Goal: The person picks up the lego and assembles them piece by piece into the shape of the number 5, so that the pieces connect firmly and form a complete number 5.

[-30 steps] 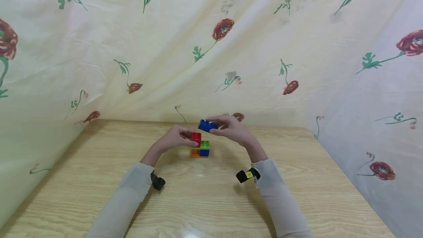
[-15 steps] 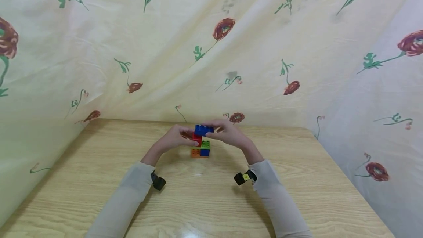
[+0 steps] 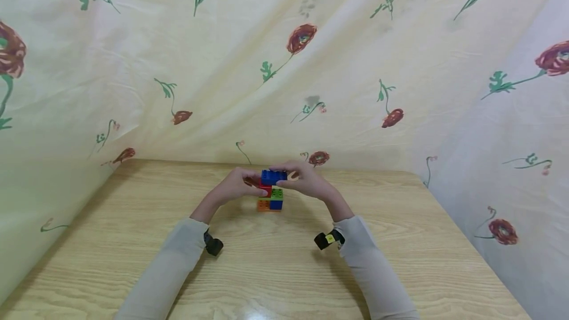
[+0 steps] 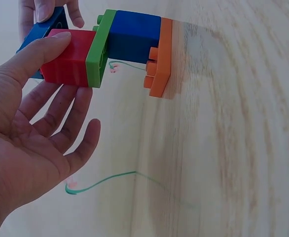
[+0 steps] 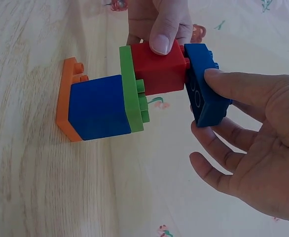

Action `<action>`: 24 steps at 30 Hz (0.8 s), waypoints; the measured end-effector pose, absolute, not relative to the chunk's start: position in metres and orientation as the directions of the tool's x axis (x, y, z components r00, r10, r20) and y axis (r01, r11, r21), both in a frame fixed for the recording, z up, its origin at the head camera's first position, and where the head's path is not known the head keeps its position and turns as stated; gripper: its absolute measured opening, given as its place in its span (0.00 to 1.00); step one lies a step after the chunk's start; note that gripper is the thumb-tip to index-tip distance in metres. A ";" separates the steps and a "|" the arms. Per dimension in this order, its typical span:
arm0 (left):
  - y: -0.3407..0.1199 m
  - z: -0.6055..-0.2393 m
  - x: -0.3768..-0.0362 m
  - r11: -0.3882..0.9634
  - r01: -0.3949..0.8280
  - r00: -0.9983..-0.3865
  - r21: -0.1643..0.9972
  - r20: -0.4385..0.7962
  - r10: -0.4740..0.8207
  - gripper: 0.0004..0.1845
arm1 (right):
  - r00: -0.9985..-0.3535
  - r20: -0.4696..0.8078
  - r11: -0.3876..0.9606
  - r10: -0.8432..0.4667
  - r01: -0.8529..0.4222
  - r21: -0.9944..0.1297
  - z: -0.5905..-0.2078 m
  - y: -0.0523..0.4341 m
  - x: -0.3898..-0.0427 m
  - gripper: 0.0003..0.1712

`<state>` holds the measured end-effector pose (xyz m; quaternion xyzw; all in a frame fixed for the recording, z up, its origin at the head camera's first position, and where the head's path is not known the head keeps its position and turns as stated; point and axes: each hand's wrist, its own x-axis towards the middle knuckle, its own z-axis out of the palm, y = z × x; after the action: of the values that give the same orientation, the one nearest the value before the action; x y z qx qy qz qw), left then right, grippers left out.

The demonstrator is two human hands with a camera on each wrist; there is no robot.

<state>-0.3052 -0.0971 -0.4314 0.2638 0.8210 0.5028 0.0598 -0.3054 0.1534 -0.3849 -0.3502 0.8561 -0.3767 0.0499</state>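
Blue and studded, the top brick (image 5: 202, 94) sits tilted at the studs of the red block (image 5: 159, 68), overhanging it towards the right hand (image 3: 306, 181), whose thumb and fingers pinch that brick. Round the red block itself the left hand (image 3: 233, 185) has thumb and fingers clamped. Beneath the red block come a green plate (image 5: 131, 91), an offset blue block (image 5: 99, 108), an orange plate (image 5: 63, 111) and the wooden table (image 3: 266, 270), with floral cloth (image 3: 231, 73) beyond.

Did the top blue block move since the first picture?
Yes. In the head view, the top blue block has moved left and lower, judged against the green block, and is now over the red block.
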 end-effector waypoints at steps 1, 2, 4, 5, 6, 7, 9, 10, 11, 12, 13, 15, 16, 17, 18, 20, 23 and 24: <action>-0.097 -0.431 -0.305 0.356 0.372 -0.854 0.857 0.167 0.492 0.15 | -0.749 0.179 0.472 -0.638 -0.564 -0.678 -0.385 0.153 -0.305 0.25; -0.097 -0.431 -0.305 0.357 0.371 -0.855 0.857 0.166 0.491 0.15 | -0.748 0.181 0.472 -0.638 -0.566 -0.675 -0.385 0.153 -0.305 0.25; -0.097 -0.431 -0.305 0.356 0.367 -0.857 0.859 0.163 0.489 0.15 | -0.748 0.183 0.473 -0.638 -0.569 -0.672 -0.385 0.152 -0.305 0.24; -0.097 -0.432 -0.305 0.355 0.366 -0.857 0.861 0.163 0.489 0.15 | -0.748 0.184 0.474 -0.638 -0.570 -0.671 -0.386 0.152 -0.305 0.24; -0.097 -0.432 -0.305 0.354 0.363 -0.858 0.862 0.161 0.488 0.15 | -0.748 0.185 0.474 -0.637 -0.569 -0.672 -0.386 0.152 -0.305 0.24; -0.097 -0.432 -0.305 0.355 0.361 -0.859 0.862 0.160 0.487 0.15 | -0.750 0.185 0.474 -0.636 -0.568 -0.672 -0.386 0.152 -0.304 0.24; -0.097 -0.432 -0.305 0.356 0.360 -0.859 0.862 0.159 0.486 0.15 | -0.752 0.185 0.475 -0.632 -0.565 -0.674 -0.385 0.151 -0.304 0.23; -0.097 -0.432 -0.305 0.357 0.360 -0.860 0.862 0.158 0.485 0.15 | -0.753 0.185 0.476 -0.632 -0.564 -0.675 -0.385 0.151 -0.304 0.23; -0.097 -0.431 -0.305 0.359 0.360 -0.861 0.861 0.158 0.484 0.15 | -0.754 0.185 0.478 -0.630 -0.564 -0.673 -0.385 0.151 -0.303 0.23; -0.097 -0.431 -0.305 0.362 0.361 -0.861 0.859 0.158 0.483 0.15 | -0.756 0.184 0.480 -0.629 -0.563 -0.673 -0.385 0.151 -0.303 0.23; -0.097 -0.431 -0.305 0.365 0.361 -0.862 0.858 0.157 0.482 0.15 | -0.757 0.182 0.481 -0.627 -0.561 -0.673 -0.384 0.151 -0.303 0.23; -0.097 -0.431 -0.305 0.369 0.360 -0.863 0.857 0.155 0.481 0.15 | -0.760 0.178 0.485 -0.625 -0.557 -0.675 -0.384 0.150 -0.303 0.23; -0.097 -0.431 -0.305 0.371 0.357 -0.864 0.857 0.153 0.480 0.15 | -0.760 0.177 0.485 -0.626 -0.557 -0.674 -0.384 0.150 -0.303 0.23; -0.097 -0.431 -0.305 0.371 0.355 -0.865 0.858 0.151 0.479 0.15 | -0.759 0.176 0.484 -0.627 -0.556 -0.675 -0.383 0.150 -0.302 0.23; -0.097 -0.431 -0.305 0.371 0.354 -0.865 0.858 0.149 0.479 0.15 | -0.758 0.175 0.483 -0.628 -0.556 -0.677 -0.383 0.150 -0.302 0.23; -0.097 -0.432 -0.306 0.368 0.350 -0.865 0.862 0.146 0.479 0.15 | -0.756 0.174 0.483 -0.631 -0.559 -0.674 -0.383 0.151 -0.302 0.23; -0.096 -0.432 -0.306 0.364 0.346 -0.866 0.864 0.145 0.478 0.15 | -0.752 0.171 0.483 -0.636 -0.561 -0.672 -0.383 0.151 -0.302 0.23; -0.096 -0.432 -0.306 0.363 0.345 -0.866 0.866 0.145 0.478 0.15 | -0.751 0.169 0.483 -0.638 -0.562 -0.672 -0.383 0.151 -0.303 0.23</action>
<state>-0.3058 -0.0962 -0.4319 0.2502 0.8229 0.5059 0.0659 -0.3025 0.1507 -0.3829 -0.3492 0.8594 -0.3698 0.0517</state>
